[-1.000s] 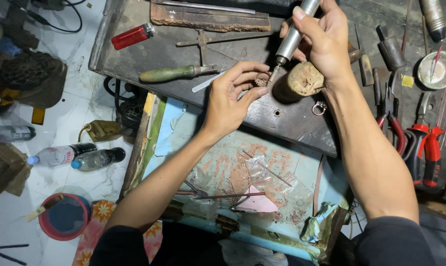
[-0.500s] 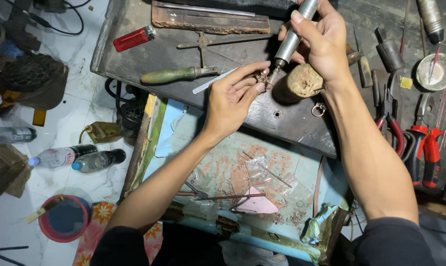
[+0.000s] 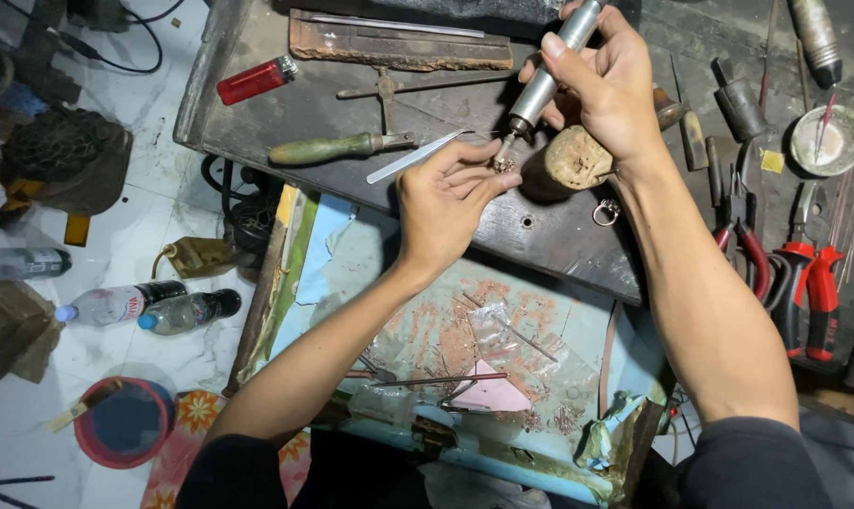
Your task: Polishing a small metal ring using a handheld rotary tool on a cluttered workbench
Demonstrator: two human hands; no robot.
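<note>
A small metal piece [image 3: 504,165] stays pinched in the closed fingertips of the left hand [image 3: 446,203], just beside the wooden peg [image 3: 576,158] on the desk [image 3: 304,113], while the right hand [image 3: 608,85], wrapped around the rotary tool [image 3: 545,80], has kept its tip on it, so the grinding looks ongoing.

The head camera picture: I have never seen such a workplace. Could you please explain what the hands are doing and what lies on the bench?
The camera sits on the person's head and looks down at both bare hands. The right hand holds a grey pen-shaped rotary tool, tip down. The left hand pinches a small metal piece under that tip, beside a round wooden peg. On the dark workbench lie a red lighter, a green-handled file and red-handled pliers. Plastic bottles lie on the floor.
</note>
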